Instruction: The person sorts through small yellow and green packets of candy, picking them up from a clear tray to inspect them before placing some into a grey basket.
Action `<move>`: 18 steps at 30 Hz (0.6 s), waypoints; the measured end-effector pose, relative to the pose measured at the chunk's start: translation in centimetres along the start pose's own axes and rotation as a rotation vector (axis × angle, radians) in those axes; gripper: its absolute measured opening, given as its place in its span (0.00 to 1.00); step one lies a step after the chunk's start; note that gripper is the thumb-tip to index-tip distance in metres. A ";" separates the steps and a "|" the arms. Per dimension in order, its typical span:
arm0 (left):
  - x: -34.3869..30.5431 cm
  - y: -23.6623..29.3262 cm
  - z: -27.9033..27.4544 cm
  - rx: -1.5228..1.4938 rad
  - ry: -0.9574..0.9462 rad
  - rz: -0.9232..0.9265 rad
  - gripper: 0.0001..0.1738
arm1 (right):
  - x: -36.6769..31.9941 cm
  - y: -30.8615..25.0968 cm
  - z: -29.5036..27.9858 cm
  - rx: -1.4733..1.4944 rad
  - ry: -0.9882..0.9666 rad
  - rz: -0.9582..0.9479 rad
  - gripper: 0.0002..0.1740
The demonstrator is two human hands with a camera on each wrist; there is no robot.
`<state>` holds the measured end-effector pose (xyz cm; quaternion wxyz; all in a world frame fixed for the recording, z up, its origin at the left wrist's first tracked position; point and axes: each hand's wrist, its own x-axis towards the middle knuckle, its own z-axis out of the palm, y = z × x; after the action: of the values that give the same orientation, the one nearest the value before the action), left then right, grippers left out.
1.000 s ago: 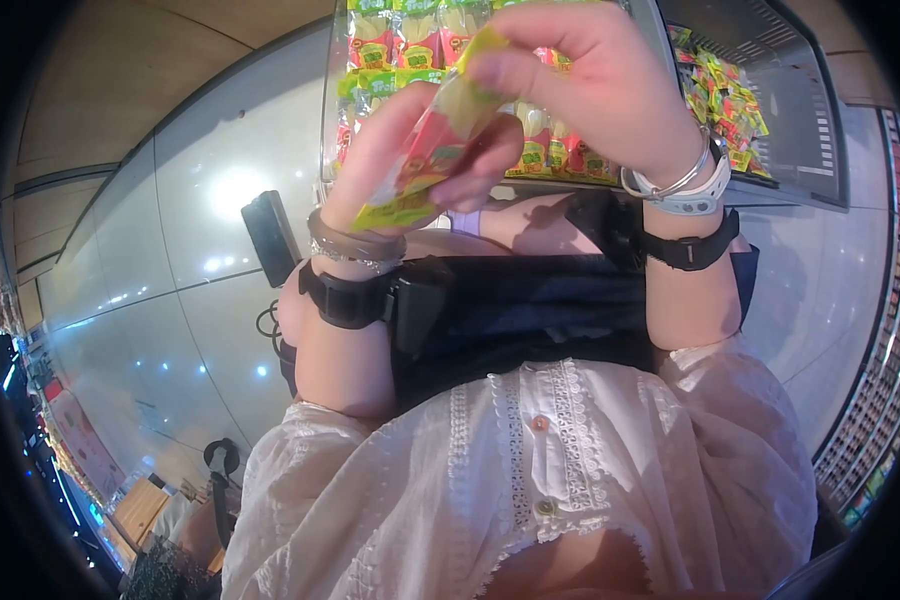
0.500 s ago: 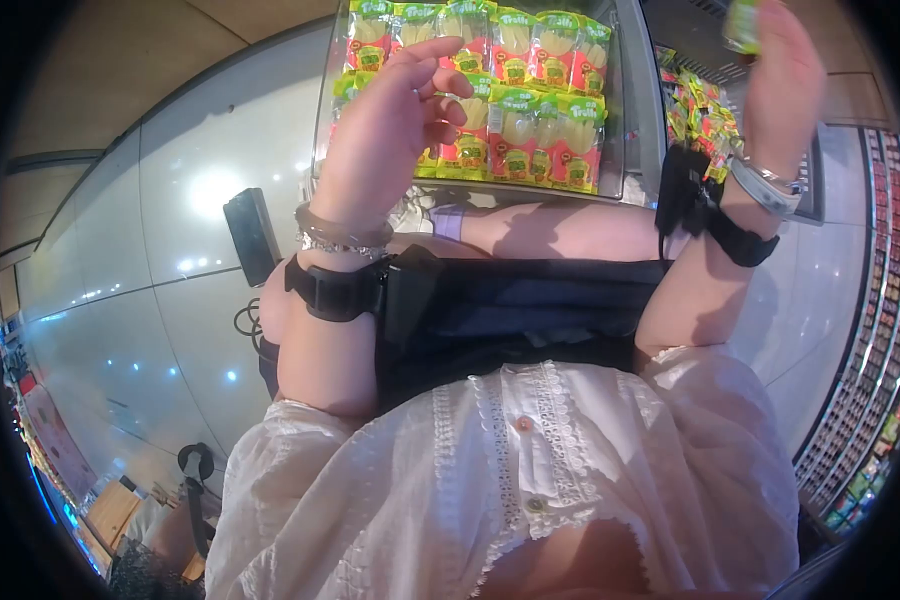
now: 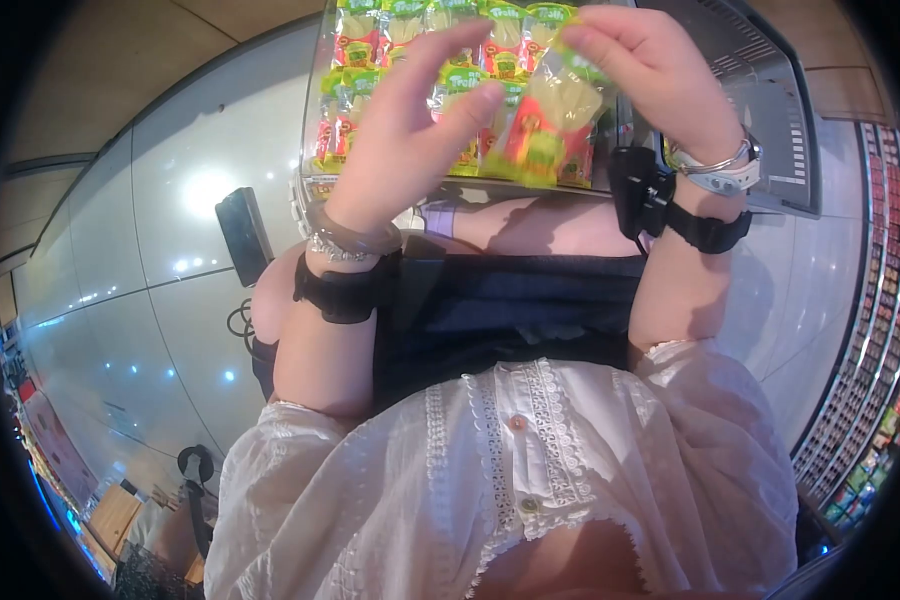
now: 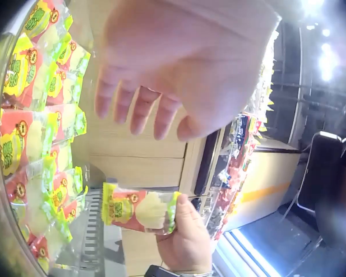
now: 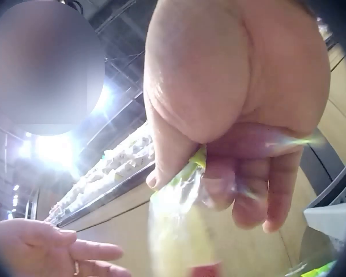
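Note:
My right hand [image 3: 660,85] pinches a gummy candy packet [image 3: 555,115] by its green top end, between thumb and fingers. The packet hangs over the box of packets, with its clear window, red band and yellow lower end showing. My left hand [image 3: 410,140] is held to the left of it, empty, fingers extended and thumb apart. From the left wrist, the left palm [image 4: 184,63] shows with fingers spread, the held packet [image 4: 155,212] beyond. In the right wrist view the packet [image 5: 181,231] hangs below the right thumb.
Rows of similar packets [image 3: 358,25] fill a clear-walled box in front of my knees. A grey slotted crate [image 3: 790,150] stands to its right. A dark box-shaped object [image 3: 243,235] sits on the tiled floor at left; stocked shelves [image 3: 870,330] line the right.
A second ago both hands held a packet. Then the right hand was out over the crate at right with a packet; now it is back over the box with one. The left hand stays empty.

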<state>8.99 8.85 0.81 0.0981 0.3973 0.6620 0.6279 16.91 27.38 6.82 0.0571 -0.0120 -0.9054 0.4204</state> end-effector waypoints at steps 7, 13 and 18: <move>-0.3 0.5 0.2 -0.411 -0.198 -0.478 0.13 | 0.6 0.0 2.4 -0.062 0.018 -0.142 0.14; -0.4 -1.1 0.7 -0.211 -0.287 -0.396 0.11 | 0.5 0.7 2.8 -0.066 -0.002 0.001 0.14; -0.4 -1.4 0.8 -0.211 -0.201 -0.393 0.10 | 0.0 1.2 1.9 -0.065 -0.082 0.027 0.10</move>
<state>9.15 9.31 -0.80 0.3245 0.3091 0.6443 0.6198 16.65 26.76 4.67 0.0140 -0.0087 -0.9201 0.3914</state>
